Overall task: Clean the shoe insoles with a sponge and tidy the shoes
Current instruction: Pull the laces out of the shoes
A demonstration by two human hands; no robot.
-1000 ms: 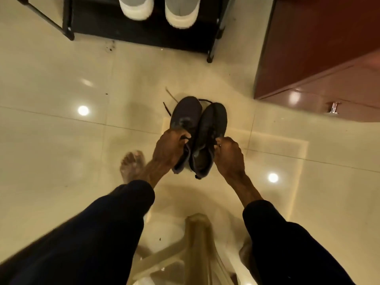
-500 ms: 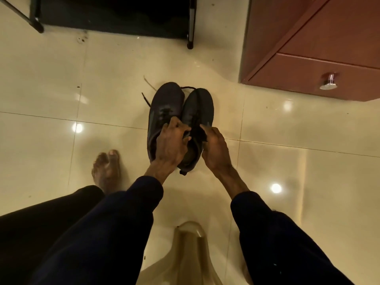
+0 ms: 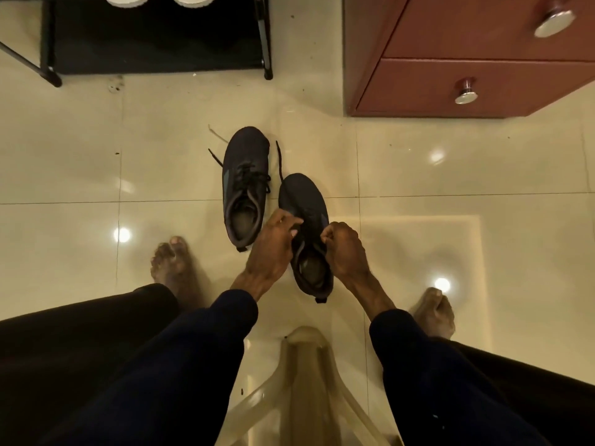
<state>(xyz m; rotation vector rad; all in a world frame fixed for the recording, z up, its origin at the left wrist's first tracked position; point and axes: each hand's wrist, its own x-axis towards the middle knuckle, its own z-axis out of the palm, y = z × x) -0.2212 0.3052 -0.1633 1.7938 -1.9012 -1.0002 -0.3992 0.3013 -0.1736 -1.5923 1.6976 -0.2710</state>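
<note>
Fingers curled on both sides: left hand (image 3: 273,246) and right hand (image 3: 346,249) grip the collar of the nearer shoe (image 3: 302,194). The other shoe (image 3: 245,175) sits on the tiled floor (image 3: 161,156) just beside it, laces loose.

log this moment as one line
left hand: grips near shoe | right hand: grips near shoe | far shoe: on floor, untouched

A glossy cream tiled floor (image 3: 80,162) shows round bright spots. A black rack (image 3: 154,37) stands at top left, and a red-brown cabinet (image 3: 418,85) with metal knobs (image 3: 466,91) at top right. A beige plastic chair (image 3: 302,349) sits at the bottom edge.
</note>
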